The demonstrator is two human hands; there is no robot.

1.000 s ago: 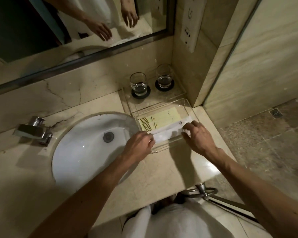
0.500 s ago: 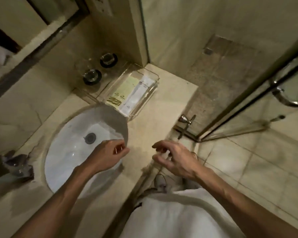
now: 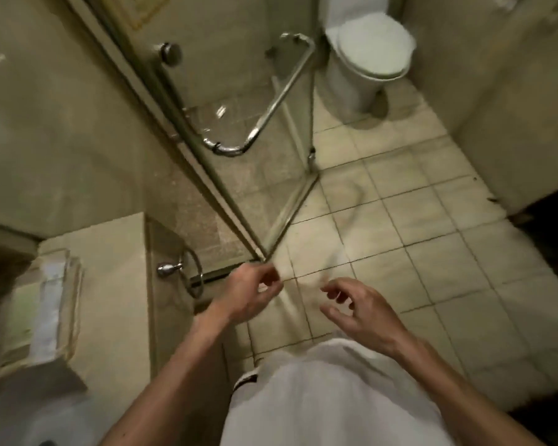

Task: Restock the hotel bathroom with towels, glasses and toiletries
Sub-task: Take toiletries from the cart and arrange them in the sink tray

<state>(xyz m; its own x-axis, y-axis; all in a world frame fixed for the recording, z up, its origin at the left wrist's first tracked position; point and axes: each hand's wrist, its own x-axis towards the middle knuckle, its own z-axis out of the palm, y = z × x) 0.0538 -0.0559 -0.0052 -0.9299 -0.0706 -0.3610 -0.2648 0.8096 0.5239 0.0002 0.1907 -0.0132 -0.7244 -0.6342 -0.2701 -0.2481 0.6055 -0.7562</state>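
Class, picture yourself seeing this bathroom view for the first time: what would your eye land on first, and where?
Two bare hands, the left hand and right hand, hover at centre with loosely curled fingers over the tiled floor, nothing visible in them. The white toilet stands at top right. The chrome shower door handle slants down at top centre.

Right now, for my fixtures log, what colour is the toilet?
The toilet is white; the head view shows it best.
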